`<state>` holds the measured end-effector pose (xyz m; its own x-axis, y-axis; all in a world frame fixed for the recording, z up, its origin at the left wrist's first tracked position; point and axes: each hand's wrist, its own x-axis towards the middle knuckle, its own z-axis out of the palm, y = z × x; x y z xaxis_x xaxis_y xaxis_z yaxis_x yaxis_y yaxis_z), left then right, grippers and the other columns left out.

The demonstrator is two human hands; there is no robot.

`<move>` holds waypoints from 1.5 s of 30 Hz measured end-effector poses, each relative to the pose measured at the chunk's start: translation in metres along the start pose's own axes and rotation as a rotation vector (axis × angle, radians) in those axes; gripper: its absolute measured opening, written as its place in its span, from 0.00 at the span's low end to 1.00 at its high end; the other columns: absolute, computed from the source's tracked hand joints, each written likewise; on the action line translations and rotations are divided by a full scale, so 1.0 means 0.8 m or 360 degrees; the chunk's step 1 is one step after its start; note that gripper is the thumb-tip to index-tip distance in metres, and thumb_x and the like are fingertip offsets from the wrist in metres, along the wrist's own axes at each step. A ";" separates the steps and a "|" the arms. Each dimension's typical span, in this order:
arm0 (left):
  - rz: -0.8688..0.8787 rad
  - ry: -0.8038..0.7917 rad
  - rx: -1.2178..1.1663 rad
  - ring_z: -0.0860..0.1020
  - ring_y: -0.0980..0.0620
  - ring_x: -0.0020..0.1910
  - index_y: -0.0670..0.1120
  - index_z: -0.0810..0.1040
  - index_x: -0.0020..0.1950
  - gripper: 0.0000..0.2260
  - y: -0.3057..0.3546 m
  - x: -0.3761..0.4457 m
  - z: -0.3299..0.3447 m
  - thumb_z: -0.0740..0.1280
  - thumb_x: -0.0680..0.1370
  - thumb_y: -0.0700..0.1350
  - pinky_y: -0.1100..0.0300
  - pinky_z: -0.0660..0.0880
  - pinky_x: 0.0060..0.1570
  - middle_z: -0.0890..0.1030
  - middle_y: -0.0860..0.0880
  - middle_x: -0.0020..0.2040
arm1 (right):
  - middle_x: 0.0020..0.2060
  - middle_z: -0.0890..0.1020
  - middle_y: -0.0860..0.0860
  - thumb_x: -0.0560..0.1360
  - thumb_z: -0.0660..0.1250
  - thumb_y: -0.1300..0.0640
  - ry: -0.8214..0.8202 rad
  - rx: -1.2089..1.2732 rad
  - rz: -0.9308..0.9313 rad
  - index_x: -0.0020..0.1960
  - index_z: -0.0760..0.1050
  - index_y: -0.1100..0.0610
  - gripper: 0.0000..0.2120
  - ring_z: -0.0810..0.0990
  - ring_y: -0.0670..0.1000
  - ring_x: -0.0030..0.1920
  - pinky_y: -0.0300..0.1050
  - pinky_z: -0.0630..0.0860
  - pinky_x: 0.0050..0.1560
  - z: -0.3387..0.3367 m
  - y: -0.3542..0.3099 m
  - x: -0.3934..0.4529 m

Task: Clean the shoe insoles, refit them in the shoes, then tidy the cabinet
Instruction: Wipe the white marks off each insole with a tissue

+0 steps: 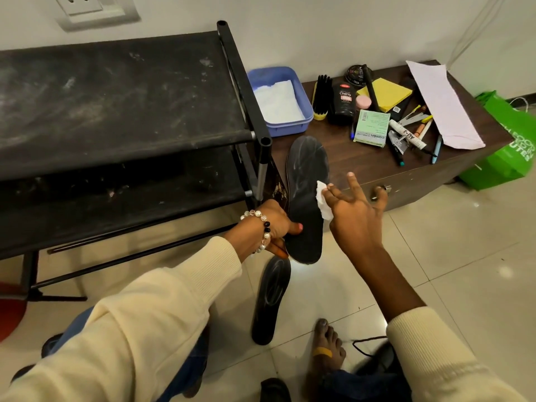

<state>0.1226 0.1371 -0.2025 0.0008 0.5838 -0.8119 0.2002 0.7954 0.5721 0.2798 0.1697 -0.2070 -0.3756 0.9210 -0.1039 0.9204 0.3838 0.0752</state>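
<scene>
Black insole (304,198) gripped by left hand (272,224), right hand (356,216) apparently pinching white tissue (323,200), fingers splayed

Frame centre: left hand (275,224) grips black insole (307,195) upright; right hand (355,211) presses white tissue (323,203) against it. Second insole (271,303) on floor below. Blue tub (280,100), upper centre.

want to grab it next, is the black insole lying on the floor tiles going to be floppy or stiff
The black insole on the floor is thin, so probably light and somewhat bendy. Its twin, the held black insole, stays upright when gripped by its heel in the left hand, suggesting moderate stiffness.
</scene>
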 end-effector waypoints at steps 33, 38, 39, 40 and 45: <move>0.0028 0.0000 -0.0021 0.83 0.39 0.45 0.37 0.75 0.60 0.13 -0.003 0.002 -0.004 0.69 0.76 0.40 0.46 0.82 0.43 0.81 0.37 0.51 | 0.77 0.54 0.47 0.76 0.63 0.62 -0.0299 0.0275 -0.0670 0.73 0.60 0.39 0.31 0.56 0.51 0.75 0.46 0.52 0.69 -0.016 0.008 0.002; 0.0026 0.0032 -0.0097 0.81 0.37 0.51 0.37 0.75 0.56 0.10 0.001 0.000 -0.003 0.68 0.77 0.40 0.42 0.80 0.47 0.80 0.37 0.54 | 0.65 0.75 0.56 0.75 0.64 0.65 -0.0130 0.0584 -0.0129 0.67 0.73 0.51 0.22 0.73 0.58 0.64 0.53 0.66 0.67 -0.030 0.036 0.005; 0.0024 0.0027 -0.0132 0.80 0.37 0.52 0.37 0.75 0.57 0.09 0.002 -0.001 -0.004 0.67 0.78 0.39 0.42 0.80 0.47 0.80 0.38 0.55 | 0.60 0.78 0.58 0.75 0.65 0.66 -0.0016 0.0688 0.0023 0.65 0.75 0.55 0.20 0.75 0.60 0.59 0.53 0.70 0.64 -0.031 0.033 0.007; 0.0020 0.0026 -0.0168 0.80 0.37 0.53 0.38 0.75 0.57 0.09 0.003 -0.001 -0.004 0.66 0.78 0.39 0.42 0.80 0.46 0.79 0.38 0.56 | 0.57 0.79 0.59 0.75 0.65 0.67 0.0082 0.0776 0.0113 0.64 0.76 0.57 0.18 0.76 0.60 0.57 0.53 0.73 0.61 -0.030 0.027 0.008; -0.0036 0.0007 -0.0244 0.80 0.35 0.51 0.38 0.75 0.59 0.09 0.006 -0.007 -0.007 0.60 0.81 0.37 0.39 0.80 0.45 0.79 0.37 0.54 | 0.58 0.78 0.60 0.71 0.63 0.72 0.0097 0.0852 -0.0236 0.61 0.77 0.63 0.19 0.74 0.60 0.60 0.52 0.69 0.63 -0.007 -0.015 -0.001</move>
<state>0.1180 0.1384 -0.1944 -0.0065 0.5661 -0.8243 0.0482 0.8236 0.5652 0.2681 0.1649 -0.2021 -0.4961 0.8681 -0.0161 0.7782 0.4364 -0.4516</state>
